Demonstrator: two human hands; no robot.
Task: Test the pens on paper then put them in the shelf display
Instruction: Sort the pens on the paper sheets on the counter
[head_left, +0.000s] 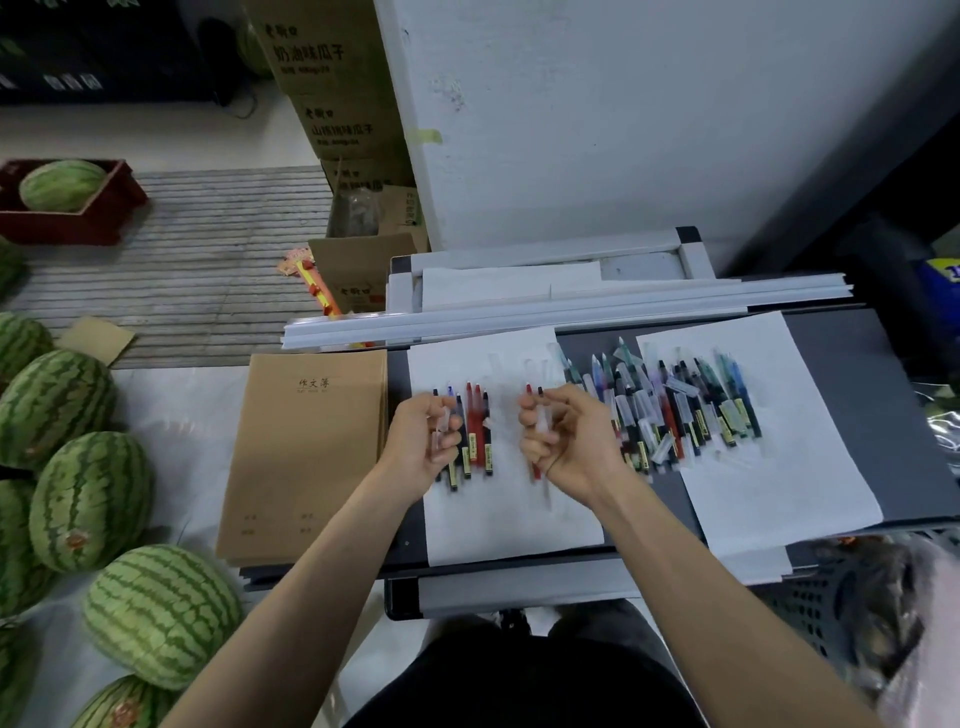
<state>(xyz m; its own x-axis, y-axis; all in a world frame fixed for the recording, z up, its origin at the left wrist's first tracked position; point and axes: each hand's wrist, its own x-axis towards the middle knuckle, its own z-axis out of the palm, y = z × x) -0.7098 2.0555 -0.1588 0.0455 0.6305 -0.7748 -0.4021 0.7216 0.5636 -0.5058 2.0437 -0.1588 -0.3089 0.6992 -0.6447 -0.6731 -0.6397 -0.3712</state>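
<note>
Beyond our lap, our left hand and right hand each grip a clear pen; the pen heap, lying near-to-far, sits nearest our right

Pen row on left paper; pen heap right.
</note>
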